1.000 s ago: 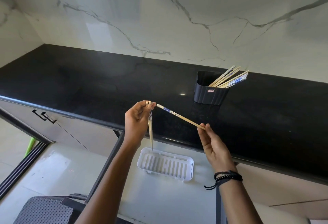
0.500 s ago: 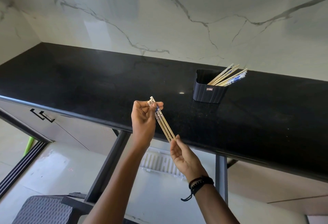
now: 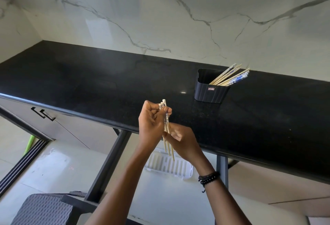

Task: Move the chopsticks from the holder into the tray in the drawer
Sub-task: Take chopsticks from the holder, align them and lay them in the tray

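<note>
My left hand (image 3: 150, 124) grips a small bundle of wooden chopsticks (image 3: 167, 128) near their white-and-blue patterned tops, tips pointing down. My right hand (image 3: 182, 142) pinches the same bundle lower on the shafts. Both hands hover at the counter's front edge, right above the white slotted tray (image 3: 167, 166) that lies in the open drawer below. The tray is partly hidden by my wrists. On the counter at the right stands the black holder (image 3: 211, 91) with several more chopsticks (image 3: 230, 75) leaning out to the right.
The black stone counter (image 3: 89, 82) runs across the view under a white marble wall. The open drawer has a pale floor (image 3: 160, 198) and dark frame rails (image 3: 109, 166). A dark woven chair seat (image 3: 41, 210) sits at the lower left. Closed cabinet handles (image 3: 43, 115) are at the left.
A second ago my hands held a chopstick stretched between them. The right hand has moved left and brought it against the others, and the bundle now hangs nearly upright in both hands.
</note>
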